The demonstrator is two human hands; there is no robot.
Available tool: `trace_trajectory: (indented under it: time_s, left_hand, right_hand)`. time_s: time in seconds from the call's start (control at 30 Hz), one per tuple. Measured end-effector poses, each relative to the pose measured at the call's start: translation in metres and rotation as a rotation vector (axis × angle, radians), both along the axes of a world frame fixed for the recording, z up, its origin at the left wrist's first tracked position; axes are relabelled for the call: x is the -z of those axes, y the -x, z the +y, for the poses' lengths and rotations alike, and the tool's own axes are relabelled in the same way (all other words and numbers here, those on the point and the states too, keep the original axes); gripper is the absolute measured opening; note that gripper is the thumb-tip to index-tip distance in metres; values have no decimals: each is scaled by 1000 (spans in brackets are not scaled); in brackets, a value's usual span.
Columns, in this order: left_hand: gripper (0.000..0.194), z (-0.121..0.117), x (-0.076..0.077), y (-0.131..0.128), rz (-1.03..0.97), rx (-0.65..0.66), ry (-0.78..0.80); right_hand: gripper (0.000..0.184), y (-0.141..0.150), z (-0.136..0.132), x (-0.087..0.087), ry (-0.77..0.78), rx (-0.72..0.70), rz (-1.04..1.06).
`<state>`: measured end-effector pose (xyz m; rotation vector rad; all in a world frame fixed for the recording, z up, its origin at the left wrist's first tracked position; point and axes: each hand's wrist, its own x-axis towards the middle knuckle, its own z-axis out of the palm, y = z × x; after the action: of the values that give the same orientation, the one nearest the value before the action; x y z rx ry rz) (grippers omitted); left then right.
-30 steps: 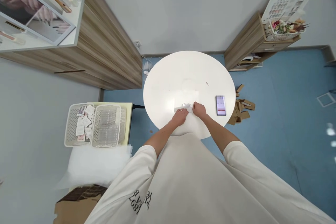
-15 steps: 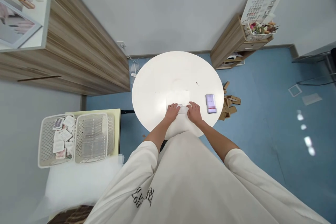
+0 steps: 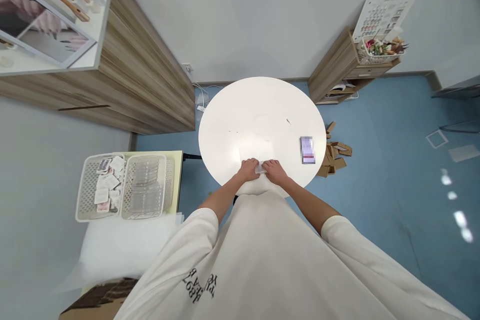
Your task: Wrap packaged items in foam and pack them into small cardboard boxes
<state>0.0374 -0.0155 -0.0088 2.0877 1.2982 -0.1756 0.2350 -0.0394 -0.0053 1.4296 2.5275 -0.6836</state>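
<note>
My left hand point(image 3: 248, 170) and my right hand point(image 3: 275, 171) meet at the near edge of a round white table point(image 3: 240, 115). Both have their fingers curled on a small clear flat packet point(image 3: 260, 168) held between them. The packet is partly hidden by my fingers and hard to make out against the bright tabletop. A phone point(image 3: 307, 150) lies flat on the table to the right of my right hand.
Two white mesh baskets point(image 3: 125, 187) with small packets and clear trays stand on a low yellow table at my left. A wooden cabinet point(image 3: 123, 85) stands at the back left, a shelf unit point(image 3: 345, 67) at the back right. Cardboard scraps point(image 3: 335, 152) lie on the blue floor.
Both hands have drawn closer together and toward the table's near edge with the packet. The camera view has swung slightly.
</note>
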Motion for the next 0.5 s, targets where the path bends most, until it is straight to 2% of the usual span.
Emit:
trace_trajectory:
  time_s: [0.13,0.23,0.37,0.5]
  left_hand:
    - [39,-21,-2,11,-26,11,-7]
    - [33,-28,-4,16,-58,15,-55]
    - [25,-27,-7,17,-51,-8,-138]
    - [28,-16,-6,15,-45,-59,-101]
  right_hand:
    - [33,6,-8,-2,30,-33,14]
    - [32,8,-7,-6,36,-13,17]
    - [25,8,5,-11,47,-14,30]
    - [27,9,19,-12,56,27,17]
